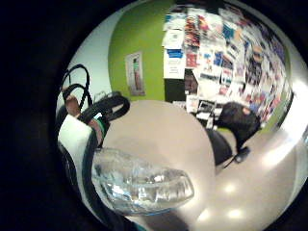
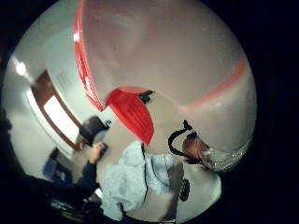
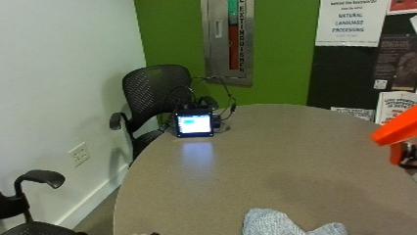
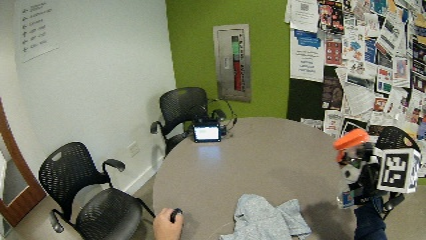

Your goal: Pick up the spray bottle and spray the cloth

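While the round grey tabletop (image 4: 266, 155) takes up most of the scene, the task's things sit at its near side. Two black mesh chairs (image 4: 86, 195) stand along the white wall; a small lit screen (image 4: 207, 133) with cables rests at the far edge.

Cloth (image 4: 263, 217): pale blue-grey, crumpled in a loose heap at the near edge of the tabletop, soft and limp. It will take spray where it lies, no handling needed.

Spray bottle (image 4: 351, 150): orange trigger head, clear body below, held up off the tabletop at the right, beside and above the cloth, well apart from it. In the little-finger-side palm view the clear ribbed plastic body (image 1: 142, 185) lies close against the palm. Judged light, stiff plastic, smooth (could slip if wet); best taken around the neck just under the head, a finger free for the trigger.

Right hand (image 4: 363, 180): gloved, wrapped about the bottle's body as far as the wide view shows; the fingers themselves are mostly hidden behind the glove's gear.

Bare hand (image 4: 168, 227): rests at the near left edge, on a small dark object.
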Tool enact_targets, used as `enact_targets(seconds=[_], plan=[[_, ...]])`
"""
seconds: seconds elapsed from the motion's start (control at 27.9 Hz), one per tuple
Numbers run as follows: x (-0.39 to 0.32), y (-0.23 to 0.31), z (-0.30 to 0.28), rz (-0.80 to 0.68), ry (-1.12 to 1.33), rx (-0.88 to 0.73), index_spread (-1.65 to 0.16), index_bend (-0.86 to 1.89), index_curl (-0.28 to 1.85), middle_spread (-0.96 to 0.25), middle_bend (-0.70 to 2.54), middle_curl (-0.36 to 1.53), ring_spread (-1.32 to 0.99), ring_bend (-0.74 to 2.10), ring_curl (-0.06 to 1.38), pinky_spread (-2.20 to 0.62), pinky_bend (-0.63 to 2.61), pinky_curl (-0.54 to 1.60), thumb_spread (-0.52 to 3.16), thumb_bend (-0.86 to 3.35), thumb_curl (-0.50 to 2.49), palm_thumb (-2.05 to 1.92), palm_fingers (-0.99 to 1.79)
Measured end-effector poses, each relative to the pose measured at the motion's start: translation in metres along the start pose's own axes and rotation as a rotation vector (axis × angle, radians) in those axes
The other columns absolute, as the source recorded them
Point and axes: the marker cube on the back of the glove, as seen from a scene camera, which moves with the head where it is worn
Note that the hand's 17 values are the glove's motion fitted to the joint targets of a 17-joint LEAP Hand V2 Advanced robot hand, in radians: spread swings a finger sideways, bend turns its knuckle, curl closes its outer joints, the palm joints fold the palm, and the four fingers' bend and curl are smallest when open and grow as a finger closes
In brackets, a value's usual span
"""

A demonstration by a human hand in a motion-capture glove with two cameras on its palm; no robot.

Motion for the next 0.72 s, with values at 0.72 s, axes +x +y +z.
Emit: enact_targets(seconds=[0.72], plan=[[-0.138,0.087,0.033,-0.870,0.416,-0.222,-0.31,0.18,0.55,-0.21,0.57,0.54,-0.25,0.65,0.48,-0.31,0.55,0.43,0.44,-0.03,0.73,0.98,1.32]])
